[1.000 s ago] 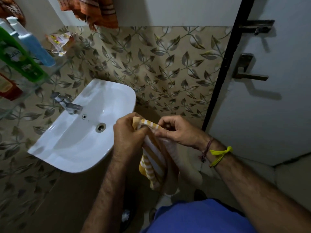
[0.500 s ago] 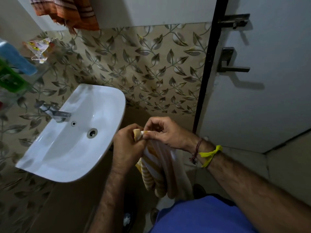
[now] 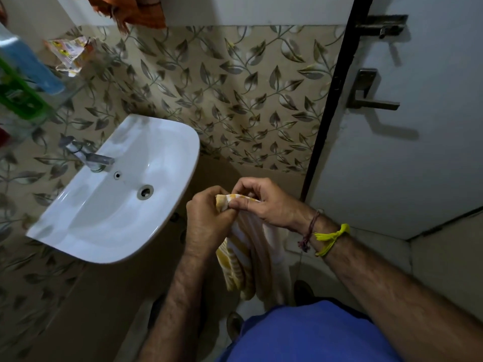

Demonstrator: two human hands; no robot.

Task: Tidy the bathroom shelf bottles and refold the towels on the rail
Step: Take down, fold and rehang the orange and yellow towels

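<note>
Two hands on one towel, held in front of the body, right of the sink. Biggest first: white door at right with a lever handle and a latch above it. Leaf-pattern tiled wall behind the sink. Sink is white, wall-mounted, metal tap at its back edge, drain in the basin. Towel is yellow-and-white striped, bunched, hangs down from the hands. Left hand: fingers curled round the towel's top. Right hand: thumb and fingers pinch the top edge just beside the left hand; hands touching. Yellow thread band and a dark one on the right wrist. Orange striped cloth hangs at top, only the lower edge in frame. Shelf at far left: blue bottle and green bottle side by side, a crumpled sachet to their right. Left edge blurred, so labels unreadable.
</note>
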